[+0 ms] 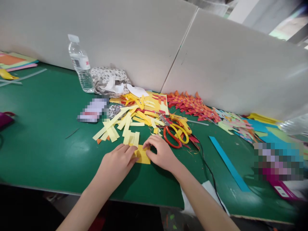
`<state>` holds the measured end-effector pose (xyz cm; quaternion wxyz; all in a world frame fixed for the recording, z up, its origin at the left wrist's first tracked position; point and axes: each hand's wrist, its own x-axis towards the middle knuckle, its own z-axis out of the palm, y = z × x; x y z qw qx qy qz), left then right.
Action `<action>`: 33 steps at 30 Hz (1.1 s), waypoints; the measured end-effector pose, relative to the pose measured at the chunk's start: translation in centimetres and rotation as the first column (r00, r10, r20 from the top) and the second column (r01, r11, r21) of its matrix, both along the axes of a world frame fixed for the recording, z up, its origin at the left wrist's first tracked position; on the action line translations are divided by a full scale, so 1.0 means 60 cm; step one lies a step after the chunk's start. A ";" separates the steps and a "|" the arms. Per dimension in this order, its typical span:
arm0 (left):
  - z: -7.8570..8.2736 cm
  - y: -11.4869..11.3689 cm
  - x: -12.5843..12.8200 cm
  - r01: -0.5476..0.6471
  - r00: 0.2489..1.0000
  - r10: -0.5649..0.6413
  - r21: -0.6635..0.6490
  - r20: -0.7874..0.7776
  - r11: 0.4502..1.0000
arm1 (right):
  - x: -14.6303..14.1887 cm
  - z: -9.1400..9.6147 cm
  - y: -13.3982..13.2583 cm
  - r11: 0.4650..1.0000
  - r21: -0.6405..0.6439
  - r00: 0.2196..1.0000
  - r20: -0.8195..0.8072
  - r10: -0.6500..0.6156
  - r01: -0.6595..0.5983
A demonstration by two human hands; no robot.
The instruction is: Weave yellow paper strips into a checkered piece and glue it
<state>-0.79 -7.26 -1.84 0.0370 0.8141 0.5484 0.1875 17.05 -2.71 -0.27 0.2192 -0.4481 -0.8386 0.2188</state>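
A small yellow piece of paper [143,157] lies on the green table between my hands. Several pale yellow paper strips [131,138] stick out from its far edge. My left hand [119,160] holds the paper at its left end, fingers bent over it and thumb pressed close. Curved over the right end is my right hand [161,153], with thumb and fingers apart and the fingertips at the paper; whether they touch it is hard to tell. Just beyond it lie red-and-yellow-handled scissors [173,136] and a yellow glue gun [183,123].
Loose paper strips [112,126] are piled beyond my hands. A water bottle [81,69] and a patterned cloth pouch [109,78] stand by the partition. Woven red-orange paper fish [192,106] lie at the back. A black cable [209,170] and a blue strip [228,163] are on the right.
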 end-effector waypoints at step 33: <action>-0.004 -0.002 0.015 -0.219 0.974 0.222 -0.053 0.054 0.974 | 0.195 -0.017 0.154 0.443 0.194 0.442 0.051 -0.896 0.875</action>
